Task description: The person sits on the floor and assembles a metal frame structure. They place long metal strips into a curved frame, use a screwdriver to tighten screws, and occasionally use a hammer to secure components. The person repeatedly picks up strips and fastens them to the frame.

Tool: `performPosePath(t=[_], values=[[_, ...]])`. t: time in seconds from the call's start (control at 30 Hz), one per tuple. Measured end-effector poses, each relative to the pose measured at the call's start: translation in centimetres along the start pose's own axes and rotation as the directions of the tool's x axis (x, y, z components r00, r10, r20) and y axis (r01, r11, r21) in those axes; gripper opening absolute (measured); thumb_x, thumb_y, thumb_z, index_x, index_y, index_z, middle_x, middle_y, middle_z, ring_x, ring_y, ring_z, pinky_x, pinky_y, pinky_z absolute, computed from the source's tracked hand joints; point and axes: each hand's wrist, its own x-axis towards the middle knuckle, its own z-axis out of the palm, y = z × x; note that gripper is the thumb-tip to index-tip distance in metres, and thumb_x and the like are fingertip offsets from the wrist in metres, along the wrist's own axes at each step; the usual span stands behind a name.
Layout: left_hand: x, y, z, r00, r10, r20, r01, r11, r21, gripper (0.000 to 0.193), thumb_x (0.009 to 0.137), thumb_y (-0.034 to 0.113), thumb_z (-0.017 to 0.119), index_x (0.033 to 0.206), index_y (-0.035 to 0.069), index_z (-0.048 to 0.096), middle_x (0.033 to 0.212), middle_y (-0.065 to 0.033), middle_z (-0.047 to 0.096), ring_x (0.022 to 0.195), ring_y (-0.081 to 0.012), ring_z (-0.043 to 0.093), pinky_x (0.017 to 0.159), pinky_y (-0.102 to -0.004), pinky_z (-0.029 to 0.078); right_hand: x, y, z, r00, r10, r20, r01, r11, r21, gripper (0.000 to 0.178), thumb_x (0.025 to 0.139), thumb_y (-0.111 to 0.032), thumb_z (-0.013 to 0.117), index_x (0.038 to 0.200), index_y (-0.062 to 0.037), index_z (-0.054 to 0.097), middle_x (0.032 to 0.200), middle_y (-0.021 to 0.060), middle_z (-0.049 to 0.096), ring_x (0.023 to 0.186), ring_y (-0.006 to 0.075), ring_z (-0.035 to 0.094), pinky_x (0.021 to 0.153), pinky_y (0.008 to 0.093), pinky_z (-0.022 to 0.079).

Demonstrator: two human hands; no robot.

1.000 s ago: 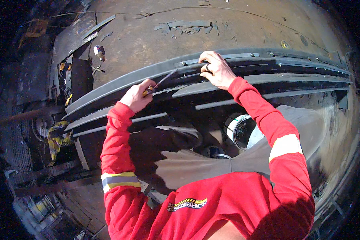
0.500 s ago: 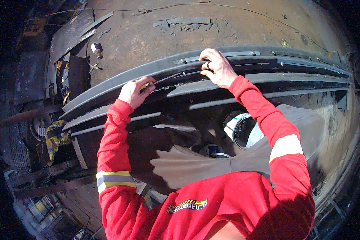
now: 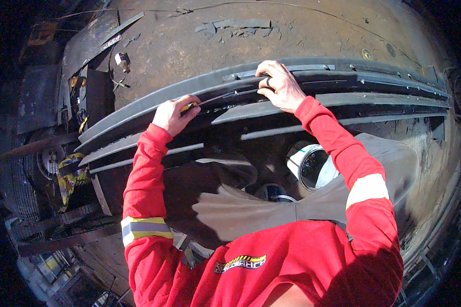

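Jutting rightward from clenched left hand (image 3: 172,115) — yellow-handled tool (image 3: 189,107); right hand (image 3: 283,88) curled around dark panel (image 3: 205,82)

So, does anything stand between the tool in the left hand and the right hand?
No large obstacle shows. From the left hand, the yellow-handled tool points its thin shaft toward the right hand. A small bright spot, perhaps a fastener, lies near the shaft's end, too small to tell if it blocks the line.

The brown, dirt-streaked floor (image 3: 174,59) carries a cluster of dark scraps (image 3: 243,24), a thin cable (image 3: 186,11) running beyond them, a small container (image 3: 122,60) at left and two round discs (image 3: 391,50) at right.
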Motion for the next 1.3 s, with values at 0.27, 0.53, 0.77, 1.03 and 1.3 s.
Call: performPosePath(t=[0.27,0.53,0.77,1.03,1.3], values=[[-0.1,-0.9,0.5,0.997,0.053,-0.061,-0.052,0.998,0.021,0.024,0.086,0.031,0.061,0.100,0.011,0.063,0.091,-0.0133,0.066,0.086,-0.0343,0.064,0.074,-0.0393,0.050,0.1,0.0,0.0,1.000,0.022,0.007,-0.022,1.000,0.002,0.009,0.070,-0.009,0.068,0.073,-0.0036,0.062,0.100,0.0052,0.057,0.099,0.0268,0.052,0.088,0.0377,0.041],[0.4,-0.8,0.9,0.995,0.063,-0.074,-0.059,0.996,0.060,0.024,0.084,0.031,0.063,0.097,0.012,0.063,0.086,-0.0124,0.066,0.080,-0.0337,0.064,0.070,-0.0385,0.051,-0.2,0.1,0.3,0.997,0.072,0.013,-0.071,0.997,-0.030,0.010,0.071,-0.012,0.068,0.073,-0.0042,0.063,0.100,0.0035,0.057,0.093,0.0258,0.052,0.083,0.0368,0.043],[0.4,-1.0,1.1,0.984,0.127,-0.122,-0.110,0.985,0.135,0.023,0.083,0.030,0.064,0.096,0.011,0.065,0.086,-0.0110,0.067,0.077,-0.0316,0.066,0.067,-0.0378,0.052,0.0,-0.1,0.3,0.996,0.083,0.012,-0.083,0.996,-0.014,0.011,0.071,-0.012,0.069,0.070,-0.0043,0.061,0.101,0.0019,0.056,0.091,0.0261,0.052,0.085,0.0378,0.043],[0.6,-1.1,1.5,0.985,0.113,-0.129,-0.096,0.986,0.135,0.023,0.082,0.031,0.065,0.096,0.012,0.065,0.085,-0.0107,0.068,0.074,-0.0310,0.066,0.065,-0.0375,0.053,0.2,-0.2,0.3,0.999,0.027,0.033,-0.025,0.997,-0.066,0.015,0.074,-0.015,0.065,0.070,-0.0023,0.059,0.101,0.0052,0.055,0.093,0.0245,0.053,0.085,0.0370,0.041],[0.7,-0.8,1.2,0.997,0.037,-0.072,-0.026,0.989,0.146,0.022,0.082,0.025,0.067,0.097,0.009,0.064,0.086,-0.0121,0.068,0.078,-0.0318,0.067,0.067,-0.0370,0.053,0.4,0.7,0.2,0.987,-0.081,0.135,0.095,0.990,-0.101,0.013,0.079,-0.016,0.061,0.078,-0.0029,0.058,0.106,0.0067,0.053,0.096,0.0239,0.053,0.087,0.0361,0.040]])
